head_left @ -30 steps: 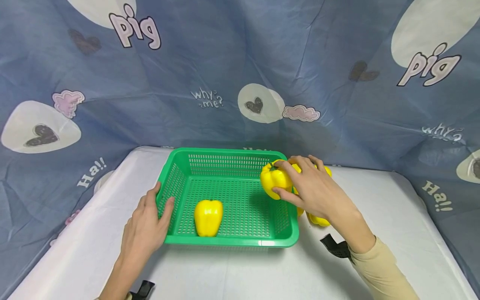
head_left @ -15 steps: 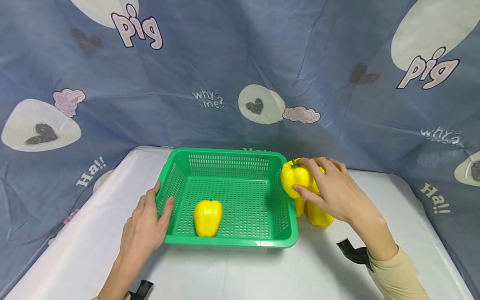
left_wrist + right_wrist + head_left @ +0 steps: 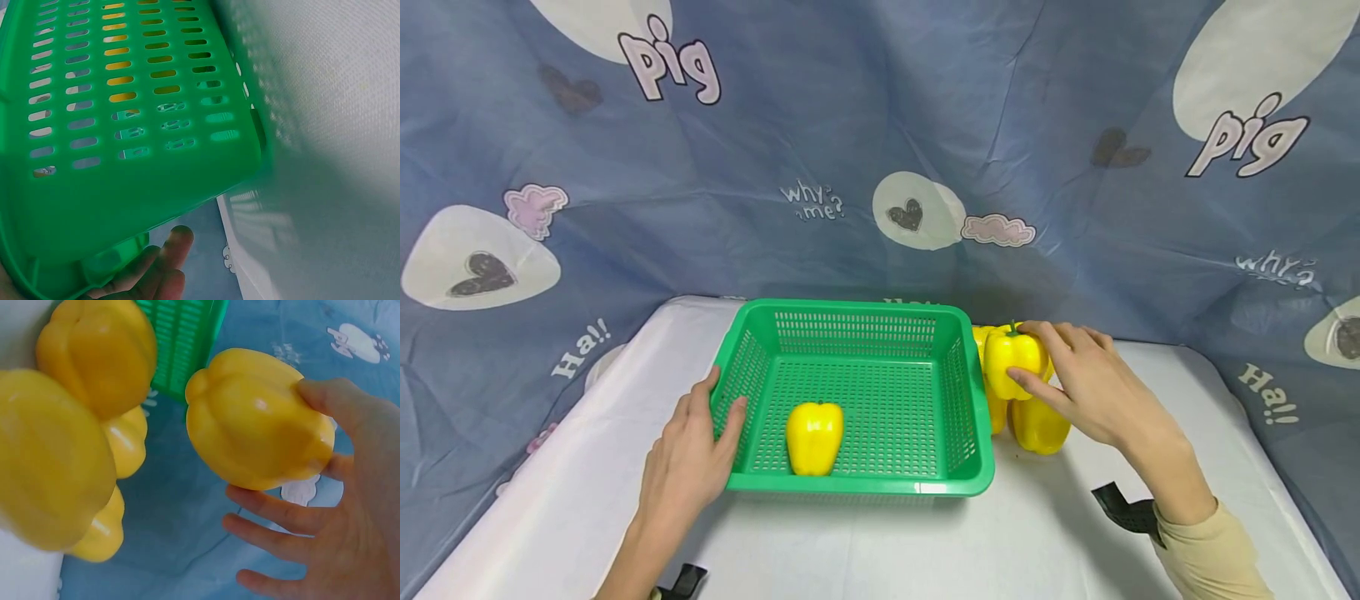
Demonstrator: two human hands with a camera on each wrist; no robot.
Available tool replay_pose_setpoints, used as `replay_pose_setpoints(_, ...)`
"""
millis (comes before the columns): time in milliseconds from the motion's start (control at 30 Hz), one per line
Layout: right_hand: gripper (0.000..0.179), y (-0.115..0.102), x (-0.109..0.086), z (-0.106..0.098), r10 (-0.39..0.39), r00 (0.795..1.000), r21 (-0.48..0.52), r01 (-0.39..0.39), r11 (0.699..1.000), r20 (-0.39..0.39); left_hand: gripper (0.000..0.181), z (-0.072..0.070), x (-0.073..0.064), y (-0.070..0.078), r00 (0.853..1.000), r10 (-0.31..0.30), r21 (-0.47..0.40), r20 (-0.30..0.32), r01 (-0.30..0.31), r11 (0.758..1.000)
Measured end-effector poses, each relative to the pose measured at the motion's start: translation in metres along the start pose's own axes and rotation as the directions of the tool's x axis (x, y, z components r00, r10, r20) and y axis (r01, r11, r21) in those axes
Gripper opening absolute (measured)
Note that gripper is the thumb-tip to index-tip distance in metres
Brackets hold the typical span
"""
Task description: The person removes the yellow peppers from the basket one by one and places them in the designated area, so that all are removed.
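Note:
A yellow bell pepper [image 3: 1011, 367] is pinched between the thumb and fingers of my right hand [image 3: 1093, 387], just right of the green plastic basket [image 3: 861, 484]. In the right wrist view this held pepper [image 3: 253, 419] is apart from the other peppers, and several fingers spread below it. My left hand [image 3: 688, 450] holds the basket's left rim, thumb inside and fingers outside. One yellow bell pepper [image 3: 815, 439] lies in the basket near its front wall. The left wrist view shows the basket's slotted side [image 3: 137, 181] with fingertips [image 3: 178, 240] beside its edge.
Several more yellow bell peppers stand on the white table [image 3: 880, 542] against the basket's right side, among them a front pepper [image 3: 1041, 429] partly below the held one. A blue printed cloth [image 3: 737, 150] hangs behind the table.
My right hand has moved right with the pepper, from over the basket's right rim to above the peppers beside it. The left hand and basket stay nearly in place.

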State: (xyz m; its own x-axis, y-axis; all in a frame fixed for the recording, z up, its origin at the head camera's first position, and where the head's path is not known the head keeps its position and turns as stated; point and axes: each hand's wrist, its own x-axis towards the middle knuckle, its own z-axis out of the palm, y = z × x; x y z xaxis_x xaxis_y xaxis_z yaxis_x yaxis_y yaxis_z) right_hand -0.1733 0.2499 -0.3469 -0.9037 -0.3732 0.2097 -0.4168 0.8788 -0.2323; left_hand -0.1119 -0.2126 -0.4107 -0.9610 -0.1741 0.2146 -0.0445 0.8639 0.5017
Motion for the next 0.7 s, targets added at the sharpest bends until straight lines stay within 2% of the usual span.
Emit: replay_pose_setpoints(700,0.054,0.058,-0.016,-0.01,0.118,0.993,-0.001,-0.118,0.993,0.018,0.07,0.0,0.0,0.0,1.0,0.006,-0.001,-0.004,-0.006,1.0)
